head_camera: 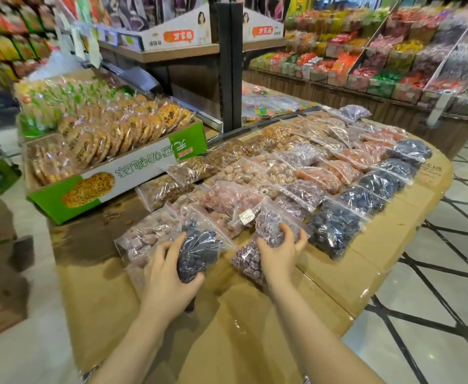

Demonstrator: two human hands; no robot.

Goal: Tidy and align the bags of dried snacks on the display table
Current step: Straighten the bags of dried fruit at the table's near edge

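Observation:
Rows of clear zip bags of dried snacks lie on the tan display table (255,328). At the near end, my left hand (166,278) grips a bag of dark blue-black dried fruit (199,245) from its near side, thumb curled under its end. My right hand (278,253) rests on a bag of purple dried fruit (266,225), fingers spread over its top. A pale pink bag (149,236) lies just left of the dark one. A row of dark bags (335,225) runs along the table's right edge.
A green-and-white cardboard box (122,173) of bagged round biscuits stands at the table's left. A black post (228,65) rises behind the rows. Shelves of coloured sweets (366,65) fill the back right. The tiled floor (435,314) lies to the right.

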